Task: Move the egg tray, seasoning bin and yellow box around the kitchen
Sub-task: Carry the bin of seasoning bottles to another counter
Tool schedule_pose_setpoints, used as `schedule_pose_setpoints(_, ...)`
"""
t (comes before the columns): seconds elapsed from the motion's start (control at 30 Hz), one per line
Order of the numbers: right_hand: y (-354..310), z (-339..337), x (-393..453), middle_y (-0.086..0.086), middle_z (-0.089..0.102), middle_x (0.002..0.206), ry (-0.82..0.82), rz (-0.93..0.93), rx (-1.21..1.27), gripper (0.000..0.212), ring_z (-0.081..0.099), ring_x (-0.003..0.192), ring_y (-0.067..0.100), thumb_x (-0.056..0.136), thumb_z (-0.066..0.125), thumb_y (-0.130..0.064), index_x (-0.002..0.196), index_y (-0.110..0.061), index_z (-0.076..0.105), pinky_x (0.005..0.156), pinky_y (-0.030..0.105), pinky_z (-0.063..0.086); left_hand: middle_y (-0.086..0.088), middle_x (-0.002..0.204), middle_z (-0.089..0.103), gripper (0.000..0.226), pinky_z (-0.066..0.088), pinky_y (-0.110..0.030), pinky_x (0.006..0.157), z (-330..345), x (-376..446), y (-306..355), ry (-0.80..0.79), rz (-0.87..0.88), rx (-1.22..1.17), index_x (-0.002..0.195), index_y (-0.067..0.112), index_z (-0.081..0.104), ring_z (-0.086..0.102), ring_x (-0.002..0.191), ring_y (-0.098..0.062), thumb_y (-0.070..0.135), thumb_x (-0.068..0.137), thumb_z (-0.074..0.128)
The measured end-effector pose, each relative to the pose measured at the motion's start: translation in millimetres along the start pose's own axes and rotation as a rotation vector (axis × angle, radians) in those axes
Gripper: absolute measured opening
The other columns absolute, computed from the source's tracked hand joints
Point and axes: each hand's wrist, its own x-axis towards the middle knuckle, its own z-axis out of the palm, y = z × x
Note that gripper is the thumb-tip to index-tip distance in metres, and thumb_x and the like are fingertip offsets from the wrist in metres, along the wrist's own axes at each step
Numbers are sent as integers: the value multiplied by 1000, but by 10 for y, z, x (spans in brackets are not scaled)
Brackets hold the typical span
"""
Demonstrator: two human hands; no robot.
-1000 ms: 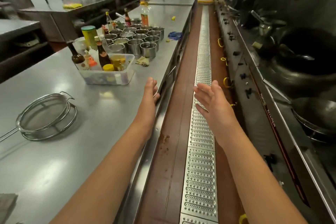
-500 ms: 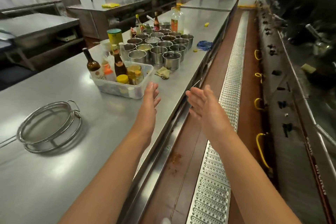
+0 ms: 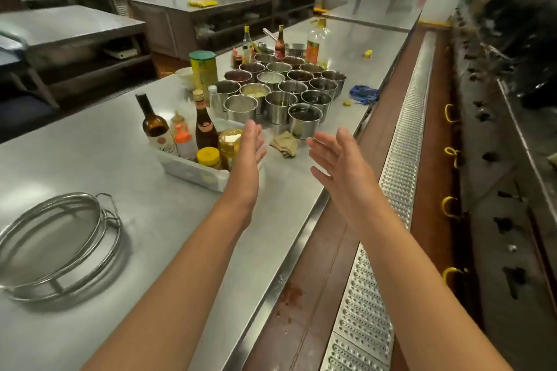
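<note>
Both open hands, left hand [image 3: 251, 150] and right hand [image 3: 339, 159], are advancing toward the seasoning bin [image 3: 193, 167], now flanking its right end.

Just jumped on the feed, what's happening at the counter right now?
A person is reaching both bare hands, open and empty, toward the clear plastic seasoning bin of bottles and jars on the steel counter. The left hand is at the bin's near right corner; contact is unclear. The right hand hangs over the counter edge, apart from it. Nothing is lifted. Steel cups stand behind the bin, a wire strainer lies nearer the camera.
</note>
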Motion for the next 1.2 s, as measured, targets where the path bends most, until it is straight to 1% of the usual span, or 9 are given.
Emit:
schedule_pose_setpoints(0.17, 86, 327, 437, -3, 61, 136, -192, 56, -3, 56, 51, 129, 12, 101, 32, -55, 137, -18, 55, 111, 36, 37, 3, 160, 36, 71, 18, -50, 122, -378, 172, 80, 202, -4, 16, 155, 31, 33, 38, 143, -18, 69, 97, 17)
schedule_pose_setpoints(0.23, 129, 513, 525, -2, 60, 137, -304, 73, -14, 57, 50, 131, 12, 101, 32, -55, 139, -18, 53, 110, 35, 37, 4, 159, 38, 70, 19, -48, 121, -562, 88, 102, 301, 26, 9, 153, 32, 35, 40, 142, -17, 71, 97, 18)
schedule_pose_setpoints(0.3, 156, 740, 557, -2, 58, 140, -428, 104, -19, 59, 49, 132, 13, 101, 31, -55, 142, -18, 51, 110, 34, 37, 3, 158, 39, 66, 20, -45, 119, -740, -42, 129, 423, 40, -26, 152, 30, 36, 41, 140, -16, 65, 100, 17)
schedule_pose_setpoints(0.4, 212, 1024, 553, -2, 56, 142, -577, 139, -22, 61, 48, 133, 14, 100, 31, -56, 144, -18, 48, 104, 30, 39, 0, 157, 40, 66, 21, -43, 118, -957, -249, 155, 596, 28, -66, 153, 27, 36, 44, 137, -16, 63, 101, 18)
schedule_pose_setpoints(0.5, 314, 1247, 466, -2, 55, 143, -717, 175, -43, 62, 48, 135, 15, 100, 30, -57, 145, -17, 47, 109, 34, 38, 1, 154, 44, 68, 24, -45, 121, -1120, -520, 149, 770, 42, -91, 152, 26, 39, 48, 135, -15, 65, 99, 23)
schedule_pose_setpoints(0.63, 377, 1402, 290, -2, 57, 141, -840, 194, -59, 59, 49, 133, 14, 101, 29, -55, 143, -17, 48, 114, 39, 36, 4, 142, 54, 58, 28, -42, 118, -1195, -880, 151, 935, 65, -115, 141, 28, 48, 55, 127, -12, 62, 100, 24)
schedule_pose_setpoints(0.83, 360, 1521, 62, -10, 59, 128, -958, 173, -106, 55, 52, 121, 8, 101, 29, -55, 140, -22, 50, 107, 33, 39, 2, 151, 46, 64, 27, -43, 119, -1227, -1193, 188, 1018, 99, -99, 147, 28, 43, 51, 130, -14, 65, 99, 22)
schedule_pose_setpoints(1.0, 339, 1538, -9, -5, 57, 138, -966, 172, -108, 56, 51, 124, 9, 102, 28, -54, 142, -21, 48, 109, 34, 37, 1, 155, 43, 65, 25, -45, 121, -1208, -1301, 225, 1030, 116, -88, 150, 28, 39, 48, 133, -14, 65, 100, 22)
schedule_pose_setpoints(1.2, 403, 1641, -112, -7, 58, 136, -980, 187, -131, 56, 51, 125, 11, 102, 27, -55, 142, -23, 48, 112, 36, 36, 1, 157, 40, 66, 24, -39, 118, -1286, -1467, 212, 1046, 110, -95, 153, 26, 36, 45, 137, -13, 63, 100, 20)
